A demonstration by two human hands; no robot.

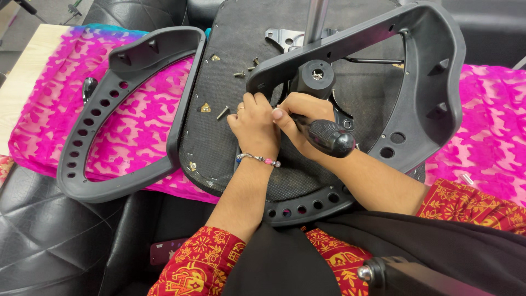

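Black rubber-gripped screwdriver sits clenched in the right hand, at centre over the upturned chair seat. Touching it at nine o'clock, the left hand presses fingertips down beside loose screws; its grasp is unclear.

1 camera is looking down from the person's head, tilting steeply toward the lap and facing forward and downward. It is sitting close to the work, so the left hand and the right hand are filling the middle of the frame, with the upturned chair seat spreading beneath them. The forearms are entering from the bottom edge, red patterned sleeves showing there. The pink cloth is running off toward the left and right edges. With only 1 view, nothing is being shared between views.
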